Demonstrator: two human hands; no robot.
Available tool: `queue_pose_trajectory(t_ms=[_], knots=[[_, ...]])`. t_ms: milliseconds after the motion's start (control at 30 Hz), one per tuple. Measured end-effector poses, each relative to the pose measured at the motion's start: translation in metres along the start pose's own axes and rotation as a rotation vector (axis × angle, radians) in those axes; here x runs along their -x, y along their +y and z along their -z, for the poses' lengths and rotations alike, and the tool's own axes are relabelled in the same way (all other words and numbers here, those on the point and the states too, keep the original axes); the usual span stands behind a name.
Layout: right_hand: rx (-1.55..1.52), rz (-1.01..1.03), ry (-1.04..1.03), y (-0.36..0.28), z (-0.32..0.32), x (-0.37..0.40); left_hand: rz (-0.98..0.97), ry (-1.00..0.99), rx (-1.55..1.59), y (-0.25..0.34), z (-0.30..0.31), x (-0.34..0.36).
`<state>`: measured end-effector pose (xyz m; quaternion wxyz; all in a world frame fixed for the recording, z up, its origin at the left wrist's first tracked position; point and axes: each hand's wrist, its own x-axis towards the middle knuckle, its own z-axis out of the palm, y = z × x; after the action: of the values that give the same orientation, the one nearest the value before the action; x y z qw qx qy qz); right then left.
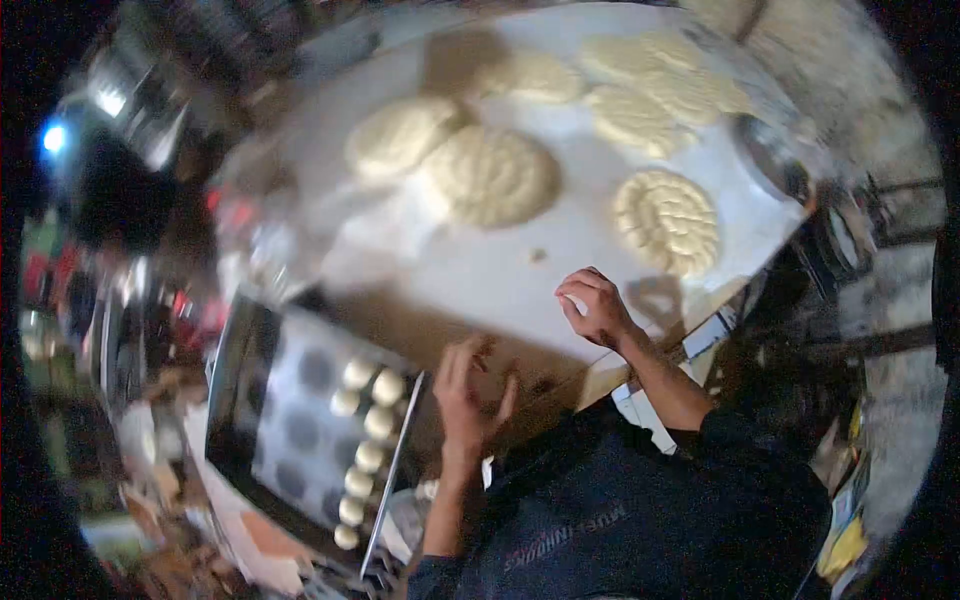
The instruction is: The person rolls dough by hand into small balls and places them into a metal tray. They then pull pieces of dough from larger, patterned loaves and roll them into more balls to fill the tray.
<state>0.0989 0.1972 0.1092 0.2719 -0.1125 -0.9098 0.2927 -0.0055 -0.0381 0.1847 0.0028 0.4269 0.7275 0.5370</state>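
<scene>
**Two hands working at the near edge of a floured table**

A white table (500, 280) is taking up most of the view and is carrying several flat, stamped dough rounds. The largest round (492, 175) is lying about mid-surface. The others are sitting toward the far edge, and one patterned round (668, 220) is lying close to the near right corner. A dark tray (225, 400) with a dotted liner is sitting off the table's near left corner and is holding a row of dough balls (365, 455) along its right edge.

The person is wearing a dark shirt (640, 480). The pale lettering across its chest is showing upside down and is too blurred to read.

The right hand (598, 310) is resting on the near edge of the table, just beside the patterned round but apart from it. Its fingers are curling in with the tips pressed together, and it is not clear whether anything is pinched between them. The left hand (465, 390) is hovering off the near edge with its fingers spread and holding nothing, and the dough balls are lying just to its left.

A small dough scrap (538, 255) is lying on the bare surface beyond the right hand.
</scene>
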Motion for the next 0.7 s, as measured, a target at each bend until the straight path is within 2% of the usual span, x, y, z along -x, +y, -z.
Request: queue_pose_trajectory(t_ms=[67,133,167,233,267,333,367,400,433,467,500,533,600,633,700], knots=[[-0.014,-0.102,0.179,0.037,0.052,-0.012,0.191,-0.267,0.0,-0.001,-0.076,-0.025],[-0.093,-0.288,0.33,0.099,0.101,-0.03,0.137,-0.352,0.05,0.006,-0.14,-0.059],[-0.171,-0.298,0.446,0.122,0.118,-0.048,0.113,-0.389,0.086,0.001,-0.152,-0.081],[-0.583,-0.653,0.696,0.194,0.15,-0.066,0.094,-0.403,0.144,-0.011,-0.212,-0.127],[-0.757,-0.733,0.749,0.232,0.168,-0.071,0.074,-0.436,0.086,-0.019,-0.243,-0.156],[-0.794,-0.78,0.888,0.298,0.179,-0.072,0.3,-0.527,0.223,-0.045,-0.312,-0.199],[-0.811,-0.793,0.906,0.329,0.179,-0.075,0.346,-0.567,0.235,-0.042,-0.339,-0.225],[-0.86,-0.946,0.761,0.36,0.177,-0.079,0.271,-0.534,0.22,-0.059,-0.376,-0.24],[-0.908,-1.089,0.608,0.39,0.171,-0.081,0.348,-0.513,0.347,-0.087,-0.42,-0.25],[-1.053,-1.232,0.6,0.423,0.151,-0.09,0.77,-0.683,0.236,-0.044,-0.429,-0.287],[-0.848,-1.257,0.63,0.396,0.157,-0.115,0.756,-0.74,0.389,-0.088,-0.468,-0.292],[-0.83,-1.213,0.676,0.409,0.144,-0.122,0.998,-0.675,0.2,-0.05,-0.49,-0.313],[-0.87,-0.907,0.882,0.407,0.124,-0.114,0.667,-0.589,0.014,-0.142,-0.563,-0.292],[-0.88,-0.916,0.902,0.404,0.133,-0.114,0.661,-0.606,-0.002,-0.136,-0.56,-0.293],[-1.157,-1.413,0.677,0.389,0.163,-0.121,0.73,-0.525,0.478,-0.102,-0.538,-0.301]])
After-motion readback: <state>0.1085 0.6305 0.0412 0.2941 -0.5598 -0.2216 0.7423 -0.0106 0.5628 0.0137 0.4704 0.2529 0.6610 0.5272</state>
